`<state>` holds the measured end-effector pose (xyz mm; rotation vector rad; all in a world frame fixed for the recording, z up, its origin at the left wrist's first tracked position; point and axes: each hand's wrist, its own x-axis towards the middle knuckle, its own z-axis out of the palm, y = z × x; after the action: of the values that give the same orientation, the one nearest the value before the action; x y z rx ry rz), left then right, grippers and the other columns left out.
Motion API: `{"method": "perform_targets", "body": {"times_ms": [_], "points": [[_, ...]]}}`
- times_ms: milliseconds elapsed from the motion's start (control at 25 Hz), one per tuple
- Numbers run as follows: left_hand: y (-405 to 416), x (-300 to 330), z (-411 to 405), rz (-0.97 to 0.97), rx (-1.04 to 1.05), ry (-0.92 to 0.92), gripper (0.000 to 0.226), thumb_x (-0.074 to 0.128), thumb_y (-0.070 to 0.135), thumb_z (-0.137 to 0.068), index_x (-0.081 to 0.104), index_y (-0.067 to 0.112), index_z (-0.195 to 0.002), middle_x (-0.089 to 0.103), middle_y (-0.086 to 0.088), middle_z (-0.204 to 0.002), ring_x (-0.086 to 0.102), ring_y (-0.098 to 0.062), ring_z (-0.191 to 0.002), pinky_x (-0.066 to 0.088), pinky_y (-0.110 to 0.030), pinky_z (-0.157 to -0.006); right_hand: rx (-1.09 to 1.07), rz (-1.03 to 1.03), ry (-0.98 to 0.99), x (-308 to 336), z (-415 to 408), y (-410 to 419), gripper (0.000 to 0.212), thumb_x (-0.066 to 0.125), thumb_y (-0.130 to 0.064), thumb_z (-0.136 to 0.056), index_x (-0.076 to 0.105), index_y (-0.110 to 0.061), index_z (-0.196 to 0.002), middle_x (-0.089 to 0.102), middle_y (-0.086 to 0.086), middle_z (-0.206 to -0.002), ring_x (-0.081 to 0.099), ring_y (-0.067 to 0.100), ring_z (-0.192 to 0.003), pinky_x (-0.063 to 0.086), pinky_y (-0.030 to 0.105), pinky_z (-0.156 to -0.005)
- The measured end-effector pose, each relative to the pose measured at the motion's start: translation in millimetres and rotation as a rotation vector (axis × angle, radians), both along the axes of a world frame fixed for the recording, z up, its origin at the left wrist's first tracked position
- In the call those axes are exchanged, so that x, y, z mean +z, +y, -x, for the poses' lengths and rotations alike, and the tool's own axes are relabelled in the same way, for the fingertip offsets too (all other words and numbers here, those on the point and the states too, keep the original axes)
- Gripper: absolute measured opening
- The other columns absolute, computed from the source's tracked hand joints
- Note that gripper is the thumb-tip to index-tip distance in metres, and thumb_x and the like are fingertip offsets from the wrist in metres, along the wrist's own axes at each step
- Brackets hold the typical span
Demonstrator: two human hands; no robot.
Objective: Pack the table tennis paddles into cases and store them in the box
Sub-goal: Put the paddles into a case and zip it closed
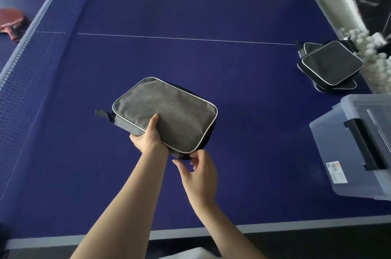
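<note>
Presently, the grey case [165, 113] is gripped along its near edge by the left hand [148, 136], thumb on top, so that it is steadied over the table [190, 4] toward its near edge. The right hand [200, 171], fingers curled, is brought to the near corner, seemingly pinching the zipper pull. The box [338, 163] is kept at the right edge, beside the stacked cases [330, 64].
</note>
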<state>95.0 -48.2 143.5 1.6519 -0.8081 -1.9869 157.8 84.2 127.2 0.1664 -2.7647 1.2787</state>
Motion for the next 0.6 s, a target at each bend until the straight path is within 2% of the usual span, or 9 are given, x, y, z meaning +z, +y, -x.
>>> {"method": "perform_targets", "body": {"times_ms": [80,200,400,480,600], "points": [[-2.1,3.1,-0.2,0.004,0.028,-0.005,0.064,0.087,0.031,-0.059,0.048,0.023,-0.109,0.055,0.011,-0.093,0.057,-0.008,-0.081,0.047,-0.033,-0.073,-0.024,-0.035,0.026,1.1,-0.6,-7.6,0.040,0.073,-0.053,-0.072,0.055,-0.018,-0.081,0.055,-0.009,-0.071,0.053,0.008,-0.063,0.046,0.024,-0.053],[-6.5,6.8,-1.4,0.017,0.033,-0.014,0.065,0.087,0.032,-0.058,0.048,0.024,-0.109,0.055,0.012,-0.092,0.057,-0.010,-0.082,0.048,-0.035,-0.075,-0.036,-0.075,0.074,2.5,-0.1,-15.0,0.030,0.078,-0.037,-0.073,0.057,-0.017,-0.079,0.057,-0.008,-0.071,0.056,0.009,-0.062,0.047,0.025,-0.050],[-15.7,12.0,-1.7,0.018,0.034,-0.015,0.064,0.087,0.033,-0.058,0.047,0.025,-0.108,0.053,0.012,-0.090,0.055,-0.008,-0.078,0.049,-0.037,-0.076,0.117,-0.194,0.302,4.3,-0.5,-10.2,0.010,0.076,-0.016,-0.075,0.066,-0.014,-0.076,0.060,-0.005,-0.064,0.055,0.010,-0.053,0.044,0.023,-0.039],[-19.0,12.9,-3.8,0.009,0.036,-0.010,0.066,0.087,0.033,-0.058,0.048,0.024,-0.110,0.053,0.011,-0.092,0.057,-0.011,-0.081,0.049,-0.036,-0.074,0.156,-0.225,0.373,6.8,1.3,-8.9,0.007,0.073,-0.013,-0.076,0.067,-0.014,-0.073,0.059,-0.004,-0.062,0.054,0.011,-0.050,0.042,0.025,-0.037],[-24.9,14.1,-6.7,-0.018,0.044,0.008,0.067,0.087,0.032,-0.059,0.047,0.023,-0.113,0.053,0.010,-0.093,0.057,-0.011,-0.080,0.047,-0.030,-0.062,0.197,-0.232,0.411,11.1,0.8,-8.6,0.011,0.068,-0.015,-0.079,0.063,-0.014,-0.070,0.055,-0.004,-0.059,0.051,0.011,-0.047,0.039,0.026,-0.035]]}}
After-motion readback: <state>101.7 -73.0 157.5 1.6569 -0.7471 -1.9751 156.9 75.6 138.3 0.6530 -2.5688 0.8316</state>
